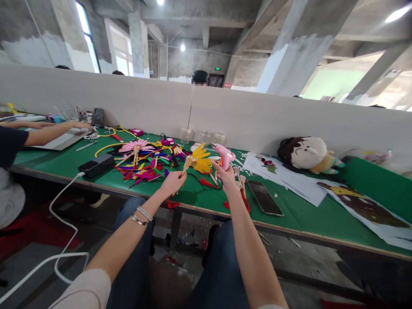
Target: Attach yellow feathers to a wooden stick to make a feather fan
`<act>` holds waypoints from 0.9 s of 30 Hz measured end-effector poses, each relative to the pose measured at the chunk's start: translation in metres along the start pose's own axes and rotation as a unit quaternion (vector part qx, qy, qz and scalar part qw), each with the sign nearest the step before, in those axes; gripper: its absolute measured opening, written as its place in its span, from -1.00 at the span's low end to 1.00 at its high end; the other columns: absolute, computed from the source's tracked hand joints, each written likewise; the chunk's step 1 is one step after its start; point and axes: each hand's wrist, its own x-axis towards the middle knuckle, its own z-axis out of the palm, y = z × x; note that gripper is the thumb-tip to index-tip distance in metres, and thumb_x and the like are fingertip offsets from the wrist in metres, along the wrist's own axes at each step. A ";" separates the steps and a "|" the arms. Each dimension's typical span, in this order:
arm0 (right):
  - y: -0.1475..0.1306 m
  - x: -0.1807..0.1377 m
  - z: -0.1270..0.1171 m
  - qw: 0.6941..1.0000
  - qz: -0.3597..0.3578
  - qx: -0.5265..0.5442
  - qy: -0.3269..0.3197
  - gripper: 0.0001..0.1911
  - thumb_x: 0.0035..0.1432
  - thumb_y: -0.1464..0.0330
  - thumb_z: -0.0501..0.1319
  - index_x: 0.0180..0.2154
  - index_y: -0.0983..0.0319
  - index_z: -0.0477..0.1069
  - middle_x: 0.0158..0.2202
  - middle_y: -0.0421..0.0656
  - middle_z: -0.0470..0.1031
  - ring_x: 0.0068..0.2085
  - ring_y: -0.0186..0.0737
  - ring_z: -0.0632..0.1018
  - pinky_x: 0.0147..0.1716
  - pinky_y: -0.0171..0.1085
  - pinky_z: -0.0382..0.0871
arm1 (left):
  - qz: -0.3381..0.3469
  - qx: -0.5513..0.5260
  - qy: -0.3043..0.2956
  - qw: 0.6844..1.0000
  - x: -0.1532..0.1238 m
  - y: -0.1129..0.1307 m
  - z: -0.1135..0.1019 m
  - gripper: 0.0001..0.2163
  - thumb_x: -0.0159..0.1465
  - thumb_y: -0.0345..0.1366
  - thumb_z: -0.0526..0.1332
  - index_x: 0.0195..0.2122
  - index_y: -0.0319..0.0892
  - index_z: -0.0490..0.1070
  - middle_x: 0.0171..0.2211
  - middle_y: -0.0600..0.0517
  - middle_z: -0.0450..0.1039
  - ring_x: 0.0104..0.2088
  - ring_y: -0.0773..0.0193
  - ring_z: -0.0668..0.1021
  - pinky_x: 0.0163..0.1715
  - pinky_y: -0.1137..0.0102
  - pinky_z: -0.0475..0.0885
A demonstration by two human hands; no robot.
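Pale partition (pixel 144 103) along the back, green table (pixel 299 210) in front of it. Far left, co-worker's arm (pixel 61 131) stretched over the table. Left of centre, loose pile of coloured scraps (pixel 144 173), pink flower (pixel 137 146) at its upper left. To the right, plush doll (pixel 307 153) against the partition, paper sheets (pixel 289 180), dark phone (pixel 265 198) near the front edge.

Pink glue gun (pixel 227 158) in right hand (pixel 225 177), fingers wrapped around the handle, nozzle pointing left and away; cannot tell if trigger squeezed. Just left of it, yellow flower (pixel 201 159), raised over the table, right of the pile. Left hand (pixel 174 183) pinching its pale stem below the petals.

Handling: probably very light, little weight to counter. Petals likely thin, bendy, easy to crease or pull loose; stem likely stiff, dry, not slippery. Best held by the stem, fingers off the petal joint, possibly tacky. Gun likely heavier, rigid; take by the handle only, well away from the nozzle, possibly hot.
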 end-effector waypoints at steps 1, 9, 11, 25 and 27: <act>0.001 -0.001 0.002 0.999 -0.002 -0.033 0.015 -0.59 -0.26 0.09 0.30 -0.53 0.20 0.16 -0.77 -0.41 0.12 -0.76 -0.49 0.16 -0.78 -0.42 0.00 | 0.009 0.013 -0.001 1.000 -0.001 0.001 0.000 -0.65 0.19 -0.12 -0.03 -0.67 -0.20 0.18 -0.72 0.10 0.28 -0.71 0.43 0.32 -0.67 0.50 0.13; 0.006 -0.008 0.002 0.913 -0.098 -0.390 0.072 -0.61 -0.16 0.02 0.17 -0.47 0.24 0.32 -0.64 -0.25 0.33 -0.60 -0.31 0.34 -0.59 -0.34 0.13 | 0.054 0.056 0.038 0.996 -0.001 -0.009 0.019 -0.67 0.22 -0.18 -0.06 -0.65 -0.19 0.18 -0.70 0.08 0.27 -0.67 0.43 0.31 -0.61 0.48 0.10; 0.006 -0.010 0.002 0.887 -0.112 -0.444 0.067 -0.54 -0.16 -0.01 0.15 -0.37 0.24 0.37 -0.62 -0.23 0.36 -0.58 -0.28 0.36 -0.59 -0.34 0.12 | 0.067 0.051 0.053 0.995 0.000 -0.014 0.025 -0.66 0.23 -0.18 -0.06 -0.66 -0.19 0.16 -0.72 0.09 0.24 -0.67 0.43 0.29 -0.61 0.48 0.08; 0.016 -0.022 0.020 0.790 -0.275 -0.541 0.088 -0.57 0.00 0.18 0.06 -0.15 0.31 0.36 -0.44 -0.07 0.48 -0.41 -0.18 0.48 -0.49 -0.34 0.19 | 0.055 -0.054 0.108 0.991 -0.002 -0.017 0.028 -0.61 0.24 -0.10 -0.10 -0.66 -0.19 0.14 -0.73 0.11 0.22 -0.68 0.44 0.29 -0.62 0.49 0.09; 0.018 -0.022 0.021 0.788 -0.275 -0.542 0.098 -0.58 -0.01 0.20 0.07 -0.16 0.31 0.36 -0.45 -0.07 0.47 -0.41 -0.17 0.48 -0.49 -0.33 0.20 | 0.048 -0.053 0.109 0.992 -0.003 -0.016 0.027 -0.61 0.24 -0.09 -0.11 -0.66 -0.19 0.14 -0.73 0.11 0.23 -0.68 0.44 0.30 -0.62 0.49 0.10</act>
